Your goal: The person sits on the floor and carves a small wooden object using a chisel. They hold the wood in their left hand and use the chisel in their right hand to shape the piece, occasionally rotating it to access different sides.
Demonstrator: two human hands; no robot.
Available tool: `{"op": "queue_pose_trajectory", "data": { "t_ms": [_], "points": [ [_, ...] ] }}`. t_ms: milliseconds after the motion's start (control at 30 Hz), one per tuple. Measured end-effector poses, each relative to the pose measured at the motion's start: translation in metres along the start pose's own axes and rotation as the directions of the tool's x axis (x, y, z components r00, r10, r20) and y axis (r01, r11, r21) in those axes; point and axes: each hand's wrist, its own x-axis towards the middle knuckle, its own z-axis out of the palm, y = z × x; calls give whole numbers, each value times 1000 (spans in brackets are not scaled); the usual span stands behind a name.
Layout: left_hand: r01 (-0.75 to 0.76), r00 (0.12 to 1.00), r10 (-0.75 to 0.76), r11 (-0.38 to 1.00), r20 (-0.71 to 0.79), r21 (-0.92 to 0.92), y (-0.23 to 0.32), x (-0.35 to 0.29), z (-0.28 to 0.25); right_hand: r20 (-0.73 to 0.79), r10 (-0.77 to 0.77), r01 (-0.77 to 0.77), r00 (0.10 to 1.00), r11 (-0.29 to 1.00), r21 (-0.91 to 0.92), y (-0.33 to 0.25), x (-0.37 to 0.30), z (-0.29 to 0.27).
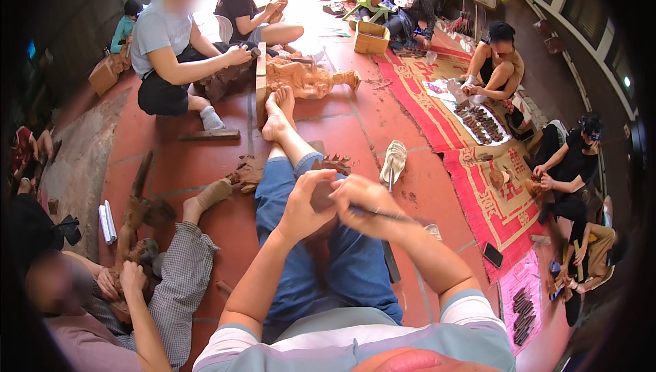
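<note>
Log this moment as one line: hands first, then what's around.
left hand: holds brown piece | right hand: grips thin tool, blurred | feet: bare, crossed | right side: sandal, phone

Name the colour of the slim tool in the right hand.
Dark grey; the slim tool shows best in the head view.

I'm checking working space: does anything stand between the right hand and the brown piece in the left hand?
Nothing visible does. The right hand, holding a dark tool, is close beside the brown piece in the left hand; contact is unclear.
</note>
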Motion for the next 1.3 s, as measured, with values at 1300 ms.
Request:
{"op": "queue_pose_trajectory", "data": {
  "t_ms": [1300],
  "points": [
    [152, 979, -127, 976, 157, -158, -10, -5, -8, -342, 310, -128, 887, 877, 463, 38, -36, 31]
  ]
}}
